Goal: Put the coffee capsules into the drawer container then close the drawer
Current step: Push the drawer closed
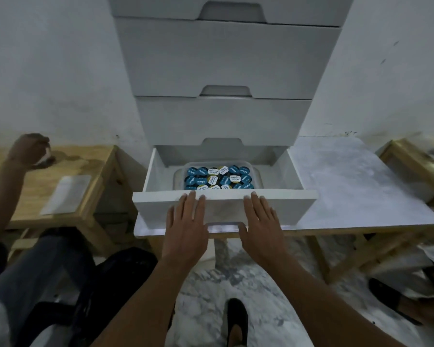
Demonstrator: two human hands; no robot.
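The bottom drawer of a white drawer unit stands pulled out. Inside it sits a clear plastic container filled with several coffee capsules, their lids blue, white and yellow. My left hand lies flat against the drawer's front panel, fingers straight, tips at its top edge. My right hand presses flat on the same panel to the right, fingers straight. Neither hand holds anything.
The drawer unit stands on a white marble-topped table. A wooden table with a clear lid is at the left, where another person's hand hovers. That person's legs are at lower left. Wooden furniture stands right.
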